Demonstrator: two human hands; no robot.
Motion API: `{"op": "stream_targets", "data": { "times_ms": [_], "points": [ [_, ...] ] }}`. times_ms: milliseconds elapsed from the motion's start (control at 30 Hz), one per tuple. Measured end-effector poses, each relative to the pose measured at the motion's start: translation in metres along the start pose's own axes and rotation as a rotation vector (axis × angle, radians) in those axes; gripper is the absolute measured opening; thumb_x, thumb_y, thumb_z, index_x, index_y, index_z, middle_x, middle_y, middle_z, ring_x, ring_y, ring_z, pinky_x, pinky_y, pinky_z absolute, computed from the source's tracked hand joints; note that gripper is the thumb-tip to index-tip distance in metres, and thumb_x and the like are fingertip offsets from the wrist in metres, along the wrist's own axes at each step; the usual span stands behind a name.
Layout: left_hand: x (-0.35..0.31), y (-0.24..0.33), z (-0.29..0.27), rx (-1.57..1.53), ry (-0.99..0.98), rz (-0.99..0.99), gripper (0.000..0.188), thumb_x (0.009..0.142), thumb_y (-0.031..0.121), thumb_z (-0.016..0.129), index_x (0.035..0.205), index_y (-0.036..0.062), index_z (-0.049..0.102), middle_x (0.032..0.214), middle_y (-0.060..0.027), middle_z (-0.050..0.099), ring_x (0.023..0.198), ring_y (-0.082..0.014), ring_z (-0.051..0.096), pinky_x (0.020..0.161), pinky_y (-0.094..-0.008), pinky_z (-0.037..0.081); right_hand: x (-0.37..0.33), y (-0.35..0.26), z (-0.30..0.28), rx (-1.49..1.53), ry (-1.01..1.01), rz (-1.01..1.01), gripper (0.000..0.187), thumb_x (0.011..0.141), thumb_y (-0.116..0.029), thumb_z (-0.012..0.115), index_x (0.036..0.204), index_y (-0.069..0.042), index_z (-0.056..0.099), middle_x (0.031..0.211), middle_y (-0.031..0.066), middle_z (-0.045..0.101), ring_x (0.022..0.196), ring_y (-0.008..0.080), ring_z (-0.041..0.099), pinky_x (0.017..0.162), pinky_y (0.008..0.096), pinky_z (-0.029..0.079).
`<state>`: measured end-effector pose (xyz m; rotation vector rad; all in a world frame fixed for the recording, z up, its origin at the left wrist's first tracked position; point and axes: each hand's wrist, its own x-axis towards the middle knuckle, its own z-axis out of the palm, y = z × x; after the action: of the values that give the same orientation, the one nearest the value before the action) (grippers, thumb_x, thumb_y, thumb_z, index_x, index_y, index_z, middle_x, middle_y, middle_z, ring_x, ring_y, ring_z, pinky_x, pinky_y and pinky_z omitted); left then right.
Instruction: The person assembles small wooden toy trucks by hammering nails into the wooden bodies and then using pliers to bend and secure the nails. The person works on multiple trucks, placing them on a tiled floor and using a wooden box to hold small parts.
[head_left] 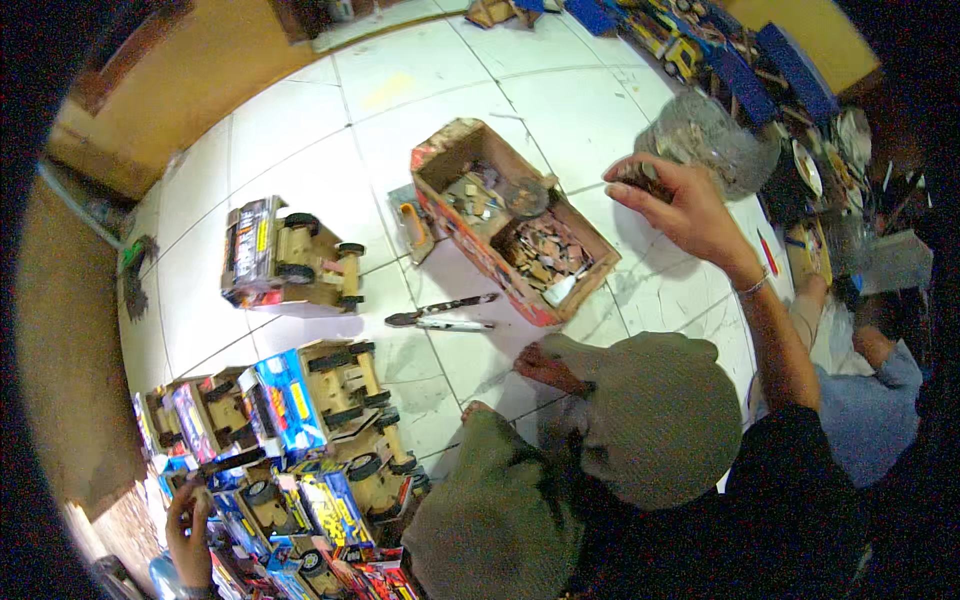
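Observation:
My right hand (685, 205) is raised over the floor beside a clear plastic bag (705, 145), its fingers curled around something small and dark that I cannot make out. Far off at the lower left, my left hand (190, 535) has bent fingers, next to a dark bar (232, 462) and a cluster of toy trucks (290, 400). Whether it grips the bar is unclear. Between the hands lies a two-compartment box (500, 265) with small flat chips (545, 255) and a round disc (525, 197). A pliers-like tool (440, 313) rests before my knees.
One toy truck (290, 255) lies apart on the white tiles. An orange-handled tool (413, 228) sits against the box. Another person's leg in blue (870, 410) is at the right, near a red pen-like stick (767, 254). More toy trucks (680, 55) stand at the far right.

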<state>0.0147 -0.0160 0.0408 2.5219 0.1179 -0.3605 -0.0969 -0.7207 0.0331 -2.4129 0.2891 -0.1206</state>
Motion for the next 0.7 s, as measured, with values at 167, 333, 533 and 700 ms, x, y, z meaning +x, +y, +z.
{"op": "stream_targets", "data": {
  "times_ms": [167, 333, 533, 700],
  "points": [
    [-0.011, 0.123, 0.032, -0.036, -0.105, 0.031, 0.032, 0.096, 0.016, 0.065, 0.125, 0.0034, 0.061, 0.116, -0.0071, 0.066, 0.098, -0.0147, 0.062, 0.076, -0.026, 0.052, -0.049, 0.143, 0.047, -0.2, 0.095, 0.47, 0.041, 0.095, -0.04, 0.063, 0.109, -0.002, 0.062, 0.074, 0.0141, 0.07, 0.066, 0.0278, 0.069, 0.064, 0.0401, 0.052],
    [-0.003, 0.286, 0.132, 0.06, -0.487, 0.413, 0.03, 0.09, 0.013, 0.07, 0.117, 0.0021, 0.067, 0.104, -0.0109, 0.07, 0.094, -0.0192, 0.066, 0.082, -0.0303, 0.051, -0.078, 0.239, 0.119, -0.157, -0.155, 0.614, 0.041, 0.096, -0.042, 0.059, 0.11, -0.003, 0.058, 0.072, 0.0157, 0.069, 0.068, 0.0346, 0.07, 0.067, 0.0471, 0.053],
    [0.032, 0.38, 0.334, 0.091, -0.821, 0.793, 0.027, 0.095, 0.02, 0.063, 0.116, 0.0052, 0.067, 0.108, -0.0189, 0.069, 0.099, -0.0317, 0.069, 0.088, -0.0396, 0.054, -0.081, 0.26, 0.169, -0.199, -0.218, 0.527, 0.044, 0.094, -0.033, 0.061, 0.123, -0.001, 0.052, 0.081, 0.0237, 0.067, 0.075, 0.0425, 0.066, 0.068, 0.0503, 0.052],
    [0.049, 0.395, 0.483, 0.319, -0.769, 1.118, 0.029, 0.092, 0.017, 0.055, 0.117, 0.0096, 0.067, 0.111, -0.0171, 0.067, 0.097, -0.0331, 0.068, 0.082, -0.0448, 0.056, -0.084, 0.263, 0.18, -0.103, -0.25, 0.517, 0.043, 0.095, -0.033, 0.058, 0.126, -0.004, 0.049, 0.082, 0.0235, 0.068, 0.073, 0.043, 0.066, 0.067, 0.0523, 0.053]
  ]
}}
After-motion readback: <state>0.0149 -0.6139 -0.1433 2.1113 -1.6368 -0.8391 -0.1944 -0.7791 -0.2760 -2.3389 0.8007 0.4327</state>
